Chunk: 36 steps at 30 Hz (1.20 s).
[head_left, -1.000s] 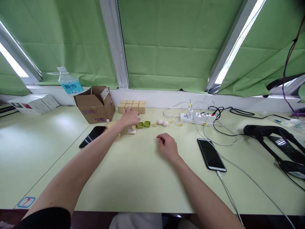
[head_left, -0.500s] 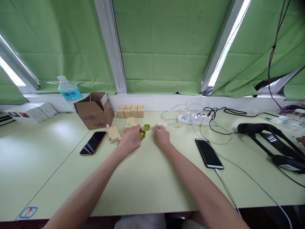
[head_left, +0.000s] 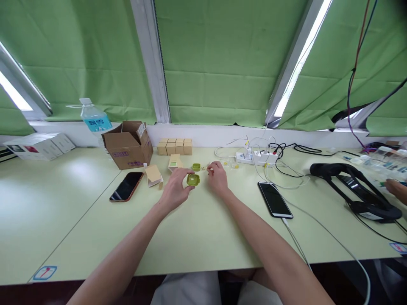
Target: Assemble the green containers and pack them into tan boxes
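Between the thumb and fingers of my left hand [head_left: 177, 188] is a small olive-green square container [head_left: 193, 180], held just above the table with its hollow inside showing. A second green square container [head_left: 196, 167] lies just beyond it. My right hand [head_left: 217, 177] is closed in a pinch to the right of both; whatever its fingertips hold is too small to name. Tiny pale yellow pieces [head_left: 204, 168] lie by those fingertips. Behind my left hand stands an opened small kraft box [head_left: 174, 162], and another opened kraft box [head_left: 153, 175] lies to its left.
Several closed kraft boxes [head_left: 174, 146] line the wall beside a brown carton [head_left: 129, 146]. Phones lie left [head_left: 126, 186] and right [head_left: 274, 199]. A power strip [head_left: 257, 158] with tangled cables and a black headset-like frame [head_left: 356, 190] are to the right. Another person's hand [head_left: 396, 189] shows at the right edge.
My left hand has turned the green container, so more of its inside shows. My right fingers have drawn slightly away from the tiny yellow pieces. The view has shifted a little.
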Available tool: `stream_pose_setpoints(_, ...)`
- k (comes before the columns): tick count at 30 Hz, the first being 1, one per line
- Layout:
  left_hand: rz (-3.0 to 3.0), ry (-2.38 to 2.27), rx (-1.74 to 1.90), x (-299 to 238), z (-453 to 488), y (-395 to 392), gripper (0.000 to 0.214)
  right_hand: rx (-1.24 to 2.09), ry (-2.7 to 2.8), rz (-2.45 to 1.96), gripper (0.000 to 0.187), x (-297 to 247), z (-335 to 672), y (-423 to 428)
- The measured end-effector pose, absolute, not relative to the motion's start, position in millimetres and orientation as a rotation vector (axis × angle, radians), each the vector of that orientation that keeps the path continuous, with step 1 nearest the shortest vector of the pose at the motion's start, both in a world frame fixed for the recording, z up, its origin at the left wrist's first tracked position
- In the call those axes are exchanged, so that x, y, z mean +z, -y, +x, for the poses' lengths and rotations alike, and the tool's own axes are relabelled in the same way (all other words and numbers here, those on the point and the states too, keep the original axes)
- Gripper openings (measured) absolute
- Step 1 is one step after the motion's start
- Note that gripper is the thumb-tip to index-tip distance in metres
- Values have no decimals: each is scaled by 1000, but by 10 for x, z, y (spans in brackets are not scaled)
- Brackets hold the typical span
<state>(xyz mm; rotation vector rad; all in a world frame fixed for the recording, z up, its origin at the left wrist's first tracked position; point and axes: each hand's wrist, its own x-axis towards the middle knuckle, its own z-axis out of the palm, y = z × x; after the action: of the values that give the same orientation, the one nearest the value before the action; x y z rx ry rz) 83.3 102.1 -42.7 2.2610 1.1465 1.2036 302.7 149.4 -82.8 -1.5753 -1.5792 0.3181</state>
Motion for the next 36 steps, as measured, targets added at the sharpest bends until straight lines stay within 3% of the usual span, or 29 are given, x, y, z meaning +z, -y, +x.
stream_pose_setpoints(5,2006,-1189,1058,-411,973,-1072,50,564,1344,-1229,26,-794,3230,-1163)
stream_pose_setpoints(9,1908,-1082,1066,-407,1131,-1117,56,936,974,-835,41,-721,3376,-958)
stream_pose_setpoints(16,1812,-768,996,-572,1142,-1019,65,1137,964,-739,43,-583,3390,-761)
stream_pose_setpoints(19,1694,-623,927,-586,1079,-948,66,1068,1028,-759,43,-508,3319,-670)
stream_pose_setpoints(27,1380,-345,934,-528,1092,-873,70,751,1262,-784,14,-394,3170,-489)
stream_pose_setpoints(32,1326,-337,1017,-544,1094,-891,68,742,1284,-754,12,-404,3163,-466)
stream_pose_setpoints(36,1292,-344,1045,-585,1073,-927,57,496,1435,-785,11,-413,3152,-402)
